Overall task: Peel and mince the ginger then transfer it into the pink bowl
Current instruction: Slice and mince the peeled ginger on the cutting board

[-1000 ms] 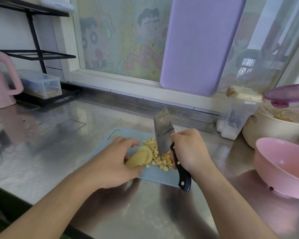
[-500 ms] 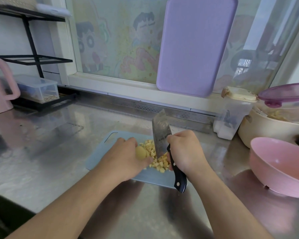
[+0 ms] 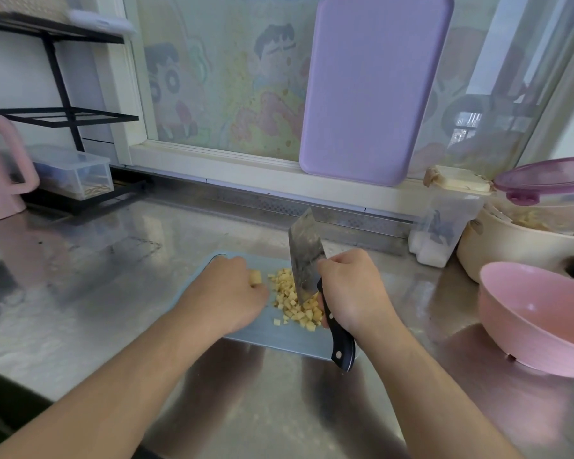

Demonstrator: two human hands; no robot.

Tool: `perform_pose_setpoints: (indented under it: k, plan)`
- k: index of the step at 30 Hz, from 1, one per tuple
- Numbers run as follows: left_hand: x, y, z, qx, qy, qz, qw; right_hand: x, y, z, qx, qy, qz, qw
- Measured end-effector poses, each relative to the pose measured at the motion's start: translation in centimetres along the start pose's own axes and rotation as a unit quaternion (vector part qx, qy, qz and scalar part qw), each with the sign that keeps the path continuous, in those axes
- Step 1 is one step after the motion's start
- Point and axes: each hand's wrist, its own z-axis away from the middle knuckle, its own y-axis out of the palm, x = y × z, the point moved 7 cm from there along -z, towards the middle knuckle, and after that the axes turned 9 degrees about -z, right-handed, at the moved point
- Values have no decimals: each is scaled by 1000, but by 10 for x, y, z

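- Head view, taking the pale blue cutting board as our landmark: far to its left we see a pink jug on the steel counter, and beside the jug a clear lidded box under a black wire rack.
- On the board's left part lies our left hand, knuckles up, fingers curled over a remaining piece of ginger; only a pale yellow, peeled-looking end shows past the fingers, so we cannot tell how large the piece is.
- At the board's middle sits the diced ginger, a loose heap of small pale yellow cubes, a few browner at the near edge, with one or two stray cubes just apart from the heap on the near side.
- Right of the heap and touching it, the cleaver stands with its blade edge down among the cubes, the tip pointing away from us.
- Our right hand wraps closed around the cleaver's black handle, whose end juts past the board's near edge.
- Behind the board, against the window, leans a purple board.
- Well right of the cutting board stand a clear container with a cream lid, a cream pot and a purple-lidded tub.
- Nearest us on that side rests the pink bowl, with no ginger visible inside.
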Motion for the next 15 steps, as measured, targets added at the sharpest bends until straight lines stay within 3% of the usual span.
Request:
perform_pose_setpoints:
  k: [3,6,10,15]
  plan:
    - [4,3,-2,-6,1,-1,1000,2,1,3,2,-6,-1,1000]
    - [22,4,-5,-27,-43,95,994,1,2,2,-2,-4,10,1000]
    - [48,13,0,-57,-81,256,962,1,11,4,23,-2,22,999]
    - [61,11,12,-112,-92,334,931,-2,30,16,81,24,21,996]
